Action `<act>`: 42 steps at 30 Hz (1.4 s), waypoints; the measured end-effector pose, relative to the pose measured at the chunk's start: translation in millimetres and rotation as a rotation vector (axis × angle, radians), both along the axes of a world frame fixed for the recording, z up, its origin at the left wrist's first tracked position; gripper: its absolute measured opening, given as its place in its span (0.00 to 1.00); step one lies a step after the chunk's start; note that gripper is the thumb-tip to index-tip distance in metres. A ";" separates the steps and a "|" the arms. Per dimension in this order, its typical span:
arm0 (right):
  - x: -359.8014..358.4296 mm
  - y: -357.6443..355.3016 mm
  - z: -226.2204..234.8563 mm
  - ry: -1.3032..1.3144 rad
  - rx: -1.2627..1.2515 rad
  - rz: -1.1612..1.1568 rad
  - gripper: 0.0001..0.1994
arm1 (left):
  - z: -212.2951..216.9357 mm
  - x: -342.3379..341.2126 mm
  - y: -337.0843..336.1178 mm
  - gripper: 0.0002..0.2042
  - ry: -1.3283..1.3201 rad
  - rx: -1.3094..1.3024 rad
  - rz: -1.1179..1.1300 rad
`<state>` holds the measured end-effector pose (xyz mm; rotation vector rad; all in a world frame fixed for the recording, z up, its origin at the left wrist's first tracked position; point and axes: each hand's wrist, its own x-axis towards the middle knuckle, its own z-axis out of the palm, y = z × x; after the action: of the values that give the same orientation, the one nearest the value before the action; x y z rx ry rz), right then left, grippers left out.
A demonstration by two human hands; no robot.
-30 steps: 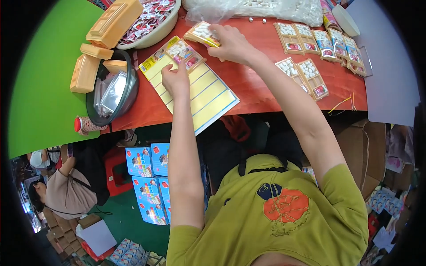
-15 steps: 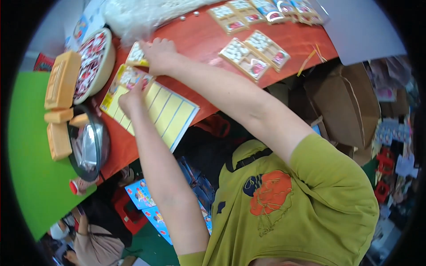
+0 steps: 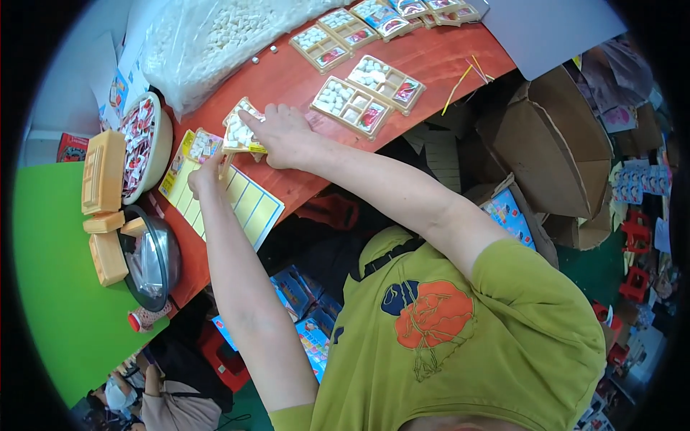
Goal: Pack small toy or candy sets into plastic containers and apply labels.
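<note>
My right hand (image 3: 282,136) grips the near side of a small beige compartment tray (image 3: 238,135) filled with white pellet-like pieces. Its index finger stretches over the pieces. A yellow strip shows at the tray's near edge. My left hand (image 3: 205,177) is closed at the near edge of a second tray (image 3: 204,146), which holds white pieces and a pink packet; its fingertips are partly hidden. That tray lies on a stack of yellow sheets (image 3: 248,208) ruled with blue lines.
Filled trays (image 3: 352,104) sit right of my hands, with more trays (image 3: 330,37) behind. A clear bag of white pieces (image 3: 237,29) lies at the back. Left stand a tub of small packets (image 3: 162,140), a dark-rimmed bowl (image 3: 169,258) and orange containers (image 3: 104,172). A cardboard box (image 3: 535,136) stands right.
My right hand has shifted slightly right and nearer with its tray, which now sits beside the left hand's tray. The whole view has swung, so the table items appear farther left.
</note>
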<state>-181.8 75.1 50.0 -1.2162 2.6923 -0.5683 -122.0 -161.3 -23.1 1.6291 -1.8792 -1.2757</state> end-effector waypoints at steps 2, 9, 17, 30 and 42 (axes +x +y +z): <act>-7.4 10.2 -0.2 0.007 0.029 -0.003 0.44 | -4.6 -13.0 2.1 0.29 0.166 0.093 0.035; -20.2 22.3 16.1 -0.185 -0.100 0.054 0.53 | -31.4 4.9 -67.2 0.13 0.144 0.072 0.001; -52.0 18.7 5.5 -0.429 -0.064 0.005 0.51 | -6.6 -7.5 1.1 0.25 0.063 -0.006 -0.151; -23.2 -7.4 1.4 -0.113 -0.003 -0.098 0.62 | -2.7 7.9 -4.3 0.23 0.026 0.079 -0.037; -37.2 -30.4 8.5 -0.497 -0.211 -0.151 0.58 | 17.0 20.4 12.0 0.18 0.033 0.059 -0.130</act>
<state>-218.9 44.7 58.5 -0.7766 2.3479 -1.0413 -101.7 -149.4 -6.1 1.5259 -1.9738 -1.4137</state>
